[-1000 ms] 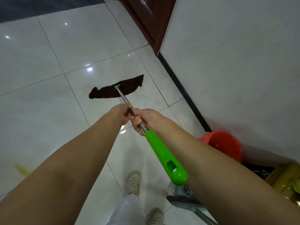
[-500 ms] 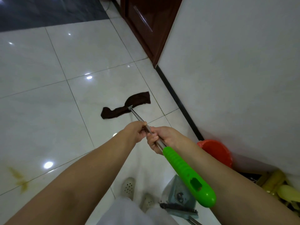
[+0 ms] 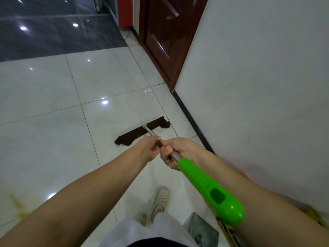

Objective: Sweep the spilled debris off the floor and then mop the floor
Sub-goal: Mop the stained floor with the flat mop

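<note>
Your mop head [image 3: 142,131] has slid closer to the baseboard [image 3: 193,124] and now lies flat on the white tile, so you're mid-mopping, left hand [image 3: 147,148] and right hand [image 3: 175,151] both curled round the pole [image 3: 153,133].

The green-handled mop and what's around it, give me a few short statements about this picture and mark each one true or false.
1. Both hands hold the mop's metal shaft. True: the left hand and right hand grip it just ahead of the green plastic grip.
2. The dark brown flat mop head is lifted off the floor. False: it lies flat on the white glossy floor tiles.
3. A yellowish stain marks the tiles at the lower left. True.
4. The mop head covers the yellowish stain. False: the stain lies far to its left, uncovered.
5. The dark red-brown wooden door stands left of the mop head. False: it is ahead, on the right.
</note>
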